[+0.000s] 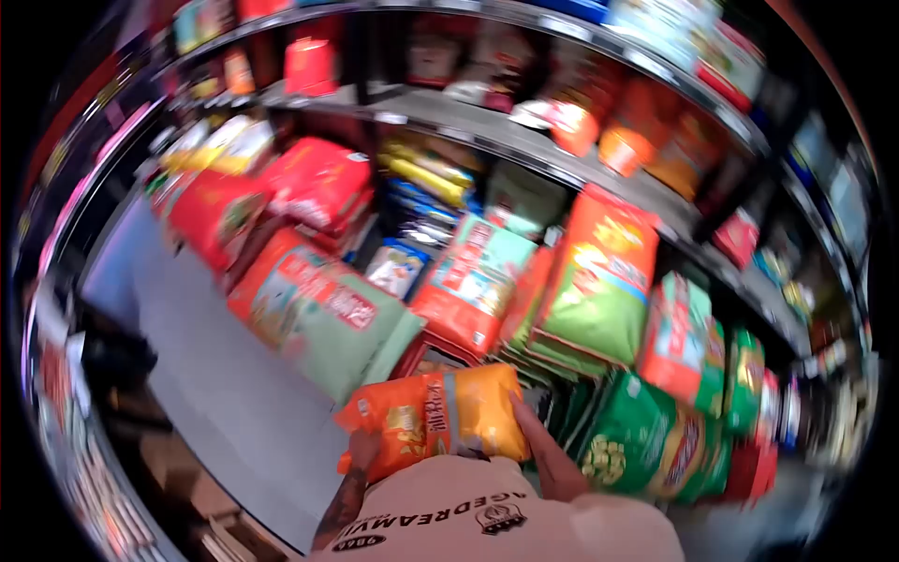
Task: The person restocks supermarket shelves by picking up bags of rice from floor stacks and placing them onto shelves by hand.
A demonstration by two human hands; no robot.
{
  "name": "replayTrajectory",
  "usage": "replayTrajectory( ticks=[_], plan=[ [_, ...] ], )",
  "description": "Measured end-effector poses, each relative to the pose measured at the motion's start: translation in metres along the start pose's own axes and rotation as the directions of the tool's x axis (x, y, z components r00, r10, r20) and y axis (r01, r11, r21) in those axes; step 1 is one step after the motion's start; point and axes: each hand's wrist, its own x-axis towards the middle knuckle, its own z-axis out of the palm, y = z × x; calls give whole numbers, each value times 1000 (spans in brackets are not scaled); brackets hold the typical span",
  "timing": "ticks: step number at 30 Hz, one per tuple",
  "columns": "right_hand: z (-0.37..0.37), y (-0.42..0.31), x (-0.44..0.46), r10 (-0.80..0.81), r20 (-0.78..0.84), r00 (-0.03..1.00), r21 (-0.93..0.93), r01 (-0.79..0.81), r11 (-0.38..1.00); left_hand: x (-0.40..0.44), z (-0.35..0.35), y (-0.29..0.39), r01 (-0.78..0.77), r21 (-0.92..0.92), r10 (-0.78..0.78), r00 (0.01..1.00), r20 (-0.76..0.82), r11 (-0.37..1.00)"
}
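Observation:
An orange bag of rice (482,398) lies crosswise close against my shirt, held between my two hands. My left hand (363,451) grips its left end from below, with the fingers partly hidden by the bag. At the opposite end, my right hand (534,426) presses on the side; its fingertips are out of sight behind the plastic. Just beyond the bag lie a red and pale green sack (323,314) and a similar upright sack (473,281).
A stack of orange-green sacks (599,281) rises ahead, with green sacks (651,436) to the right. Red sacks (318,183) lie at the far left. A shelf edge (468,131) runs above them. A grey floor (206,347) stretches along the left. Much of the view is blurred.

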Motion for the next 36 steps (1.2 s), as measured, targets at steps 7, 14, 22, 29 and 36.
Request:
replayTrajectory(
  ticks=[7, 14, 22, 29, 36],
  plan=[
    [-15, 5, 23, -230, -215, 949, -509, 92, 856, 13, -25, 8, -84, -288, 119, 987, 107, 954],
    [-54, -3, -25, -176, -366, 914, -425, 4, 905, 52, -1, 44, -338, 12, 331, 929, 165, 941],
    [-128, 26, -67, -250, -496, 831, -323, 91, 942, 35, 32, 133, -287, -128, 312, 911, 269, 949],
    [-182, 56, -87, -51, -606, 794, -221, -106, 969, 6, 59, 171, -337, -244, 410, 828, 383, 909],
    [-209, 90, -90, 59, -542, 838, -150, -166, 975, -29, 68, 186, -423, -212, 472, 816, 334, 881]
  ],
)
